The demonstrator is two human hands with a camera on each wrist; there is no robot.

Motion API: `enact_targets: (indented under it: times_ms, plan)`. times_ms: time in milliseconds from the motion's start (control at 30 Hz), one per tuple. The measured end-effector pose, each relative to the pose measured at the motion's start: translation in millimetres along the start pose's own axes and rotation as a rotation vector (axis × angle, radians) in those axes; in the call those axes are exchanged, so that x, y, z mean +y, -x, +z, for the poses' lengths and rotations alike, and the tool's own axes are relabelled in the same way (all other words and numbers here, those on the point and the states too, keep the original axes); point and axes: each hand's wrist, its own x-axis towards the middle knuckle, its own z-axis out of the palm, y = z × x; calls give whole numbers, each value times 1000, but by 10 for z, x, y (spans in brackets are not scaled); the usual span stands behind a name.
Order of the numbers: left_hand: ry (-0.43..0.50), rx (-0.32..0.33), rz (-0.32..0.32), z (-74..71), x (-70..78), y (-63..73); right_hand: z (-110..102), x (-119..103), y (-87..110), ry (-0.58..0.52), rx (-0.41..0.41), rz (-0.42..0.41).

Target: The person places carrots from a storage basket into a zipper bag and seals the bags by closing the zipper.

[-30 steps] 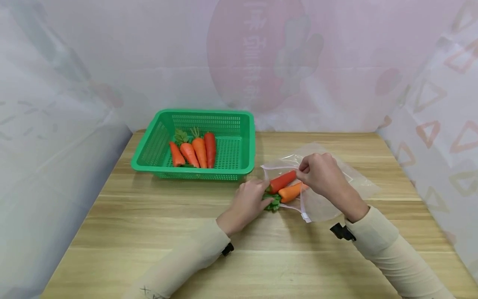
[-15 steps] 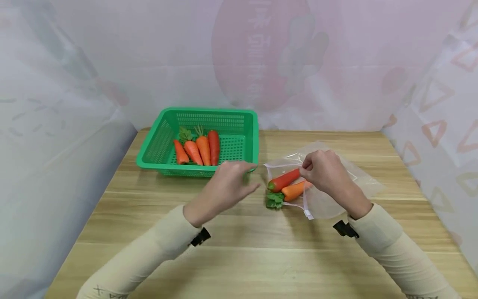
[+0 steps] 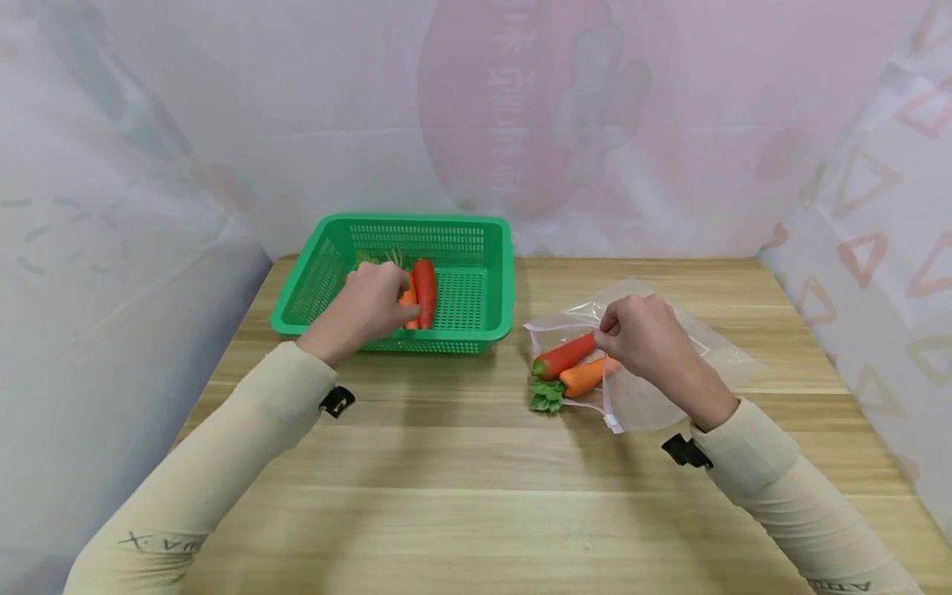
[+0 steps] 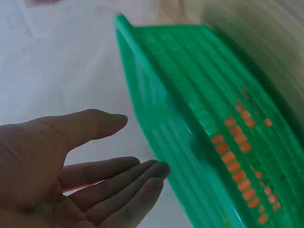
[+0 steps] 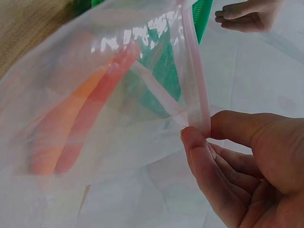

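Note:
My right hand (image 3: 645,340) pinches the edge of a clear zip bag (image 5: 142,128) between thumb and fingers, lifting its mouth. Inside the bag lie a red carrot (image 3: 565,356) and an orange carrot (image 3: 583,378), their green tops toward the opening at the left. Over the near side of the green basket (image 3: 487,335) hovers my left hand (image 3: 364,304), thumb and fingers apart and holding nothing in the left wrist view. Below it in the basket a dark red carrot (image 3: 425,289) shows; other orange carrots are partly hidden by the hand.
The wooden table (image 3: 476,463) stretches in front of the basket and bag. Patterned cloth walls (image 3: 632,190) enclose the table at the back and on both sides. The bag's closed end spreads toward the right.
My left hand has left the carrot tops at the bag's mouth and moved left to above the basket. The right hand keeps its pinch on the bag, hardly moving.

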Motion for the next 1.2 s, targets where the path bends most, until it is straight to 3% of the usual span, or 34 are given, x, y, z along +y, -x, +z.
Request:
enact_targets:
  times_ms: [167,500,767,900,1200]
  plan:
    - [-59,-72,-128,-24,-266,-110,3,10,4,4,-1,5]
    - [-143,-131,-329,62,-630,-234,10,22,16,3,-5,8]
    - [-134,-90,-410,182,-776,-238,9,12,2,-11,-11,10]
    - [-123,-112,-456,216,-802,-256,11,6,1,-12,-14,17]
    - [-115,-163,-482,272,-843,-304,37,9,0,-16,-21,21]
